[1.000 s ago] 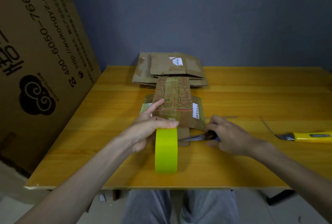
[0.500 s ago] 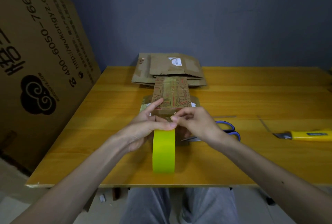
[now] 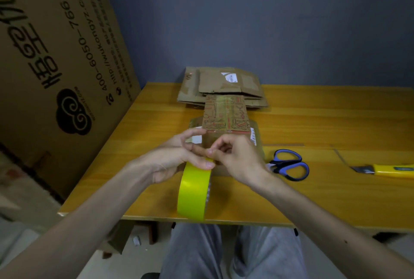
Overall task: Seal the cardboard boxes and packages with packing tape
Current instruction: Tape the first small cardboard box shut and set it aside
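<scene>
A yellow roll of packing tape [image 3: 194,191] stands on edge near the table's front edge. My left hand [image 3: 172,155] grips its top, thumb over the rim. My right hand [image 3: 235,157] pinches at the top of the roll beside the left thumb, fingers curled. Just behind both hands lies a small printed cardboard box [image 3: 226,117] on flattened cardboard, its near side hidden by my hands. A stack of flattened cardboard packages [image 3: 221,86] lies further back.
Blue-handled scissors [image 3: 289,164] lie on the yellow wooden table [image 3: 324,200] to the right of my right hand. A yellow utility knife [image 3: 389,169] lies at the far right. A large printed carton [image 3: 56,59] leans at the left.
My right hand has put the scissors down on the table and come over to the top of the tape roll. My left hand has stayed on the roll.
</scene>
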